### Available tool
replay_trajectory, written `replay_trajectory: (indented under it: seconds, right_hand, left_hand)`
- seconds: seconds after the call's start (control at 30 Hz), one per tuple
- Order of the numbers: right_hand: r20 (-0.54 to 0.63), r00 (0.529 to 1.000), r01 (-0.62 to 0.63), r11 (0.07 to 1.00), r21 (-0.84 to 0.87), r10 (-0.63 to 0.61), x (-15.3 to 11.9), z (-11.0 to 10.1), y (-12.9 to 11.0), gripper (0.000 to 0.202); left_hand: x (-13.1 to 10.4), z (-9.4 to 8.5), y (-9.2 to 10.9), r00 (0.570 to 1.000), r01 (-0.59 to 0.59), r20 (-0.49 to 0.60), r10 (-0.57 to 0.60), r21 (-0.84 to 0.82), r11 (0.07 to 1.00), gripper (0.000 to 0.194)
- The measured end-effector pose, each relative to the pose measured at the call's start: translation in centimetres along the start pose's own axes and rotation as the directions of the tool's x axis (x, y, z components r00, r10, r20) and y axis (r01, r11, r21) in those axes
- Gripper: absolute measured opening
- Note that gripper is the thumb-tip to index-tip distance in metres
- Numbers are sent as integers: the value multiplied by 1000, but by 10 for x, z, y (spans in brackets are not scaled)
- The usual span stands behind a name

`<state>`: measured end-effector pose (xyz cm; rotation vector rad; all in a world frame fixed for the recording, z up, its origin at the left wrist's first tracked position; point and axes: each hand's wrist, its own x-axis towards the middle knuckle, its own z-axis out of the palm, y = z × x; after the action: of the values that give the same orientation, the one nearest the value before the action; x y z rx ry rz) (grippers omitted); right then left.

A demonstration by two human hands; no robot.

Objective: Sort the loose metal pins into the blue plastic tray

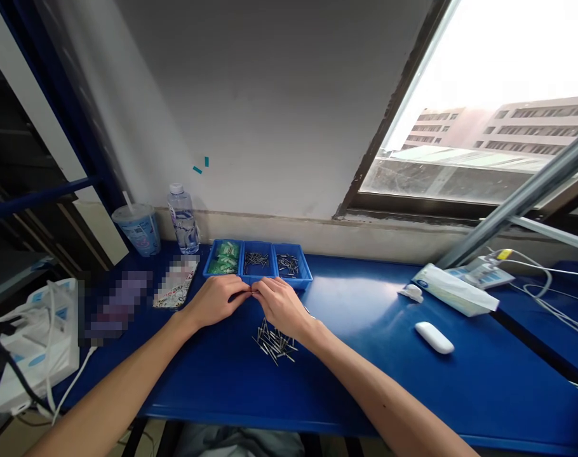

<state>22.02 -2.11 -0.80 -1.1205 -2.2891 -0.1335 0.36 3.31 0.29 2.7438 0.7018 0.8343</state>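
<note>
My left hand point(218, 299) and my right hand point(282, 306) meet fingertip to fingertip just in front of the blue bins. Both are closed in a pinch; whatever lies between the fingers is too small and hidden to make out. A loose pile of thin metal pins that look like blind rivets point(272, 344) lies on the blue table below my right hand, partly covered by it. Behind the hands stand three joined blue bins point(256, 279). Small green pieces point(226, 255) fill the left one, and metal pins point(256, 259) lie in the middle one. More metal pins point(288, 264) are in the right one.
Left stand a lidded cup point(139, 231), a water bottle point(184, 222), a patterned packet point(177, 284) and a power strip point(46, 336) with cables. Right lie a white case point(434, 337), a crumpled tissue point(413, 292), a tissue pack point(453, 291) and another power strip point(484, 274). A wall rises behind.
</note>
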Motion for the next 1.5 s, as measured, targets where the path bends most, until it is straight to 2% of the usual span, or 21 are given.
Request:
replay_trajectory:
  seconds: [0.17,0.37,0.63,0.93,1.1,1.27,1.37,1.5]
  right_hand:
    - [-41,997,-61,998,10,61,-10,6,-2,19]
    - [-37,998,-60,998,-35,59,-9,7,1,27]
    - [-71,995,-63,998,13,64,-7,1,6,26]
    - [-142,987,-74,996,42,79,-9,-1,4,29]
    - [-107,985,-127,990,56,132,-7,1,-3,27]
    - [-57,983,-173,984,33,174,-6,-2,-3,34]
    - [-70,985,-153,987,55,157,-6,-6,2,35]
    - [-101,994,-38,996,84,47,-5,-14,12,27]
  left_hand:
    - [1,3,6,1000,-13,18,13,-20,1000,17]
    - [1,0,7,1000,1,-7,-1,-24,1000,17]
    - [2,-7,1,999,44,-7,-44,-21,999,21]
    - [2,-1,9,999,38,-20,-39,-56,998,20]
    - [5,5,17,999,1,-36,-2,-28,1000,22]
    - [5,6,19,998,-29,-50,29,6,1000,25]
    - [6,4,19,996,-21,-83,22,8,1000,24]
    - [7,0,18,995,-13,-100,13,-6,1000,23]
